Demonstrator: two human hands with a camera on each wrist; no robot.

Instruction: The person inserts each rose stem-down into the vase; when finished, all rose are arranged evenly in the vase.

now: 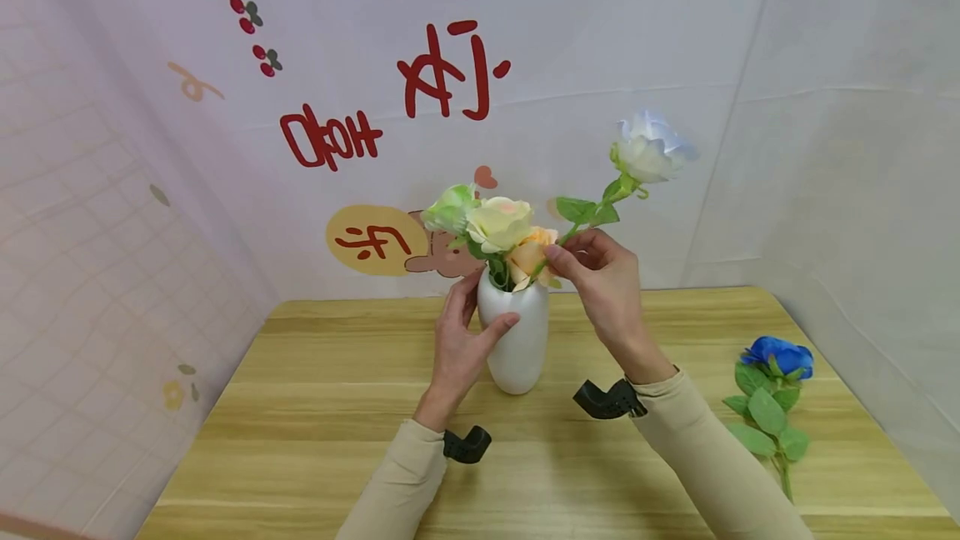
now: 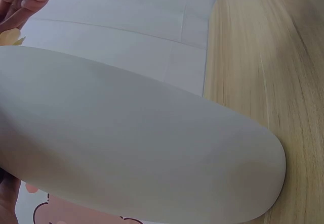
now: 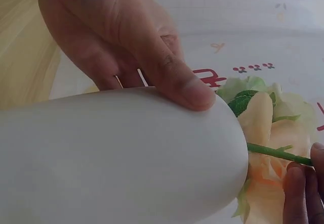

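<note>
Gripping the white vase point(image 1: 517, 348) with curled fingers, the left hand point(image 1: 459, 344) held it upright on the counter point(image 1: 337, 407), while the right hand point(image 1: 609, 283) pinched the green stem point(image 3: 276, 153) of the pale blue-white rose point(image 1: 651, 148) just above the vase's mouth. Doing this well, I judged, called for a steady vase and a low hold on the stem — easing it down beside the peach rose point(image 1: 531, 253) without crushing petals. The pale rose's long axis slanted: bloom up and toward the person's right, lower end down-left at the rim (how deep it reached was hidden).
</note>
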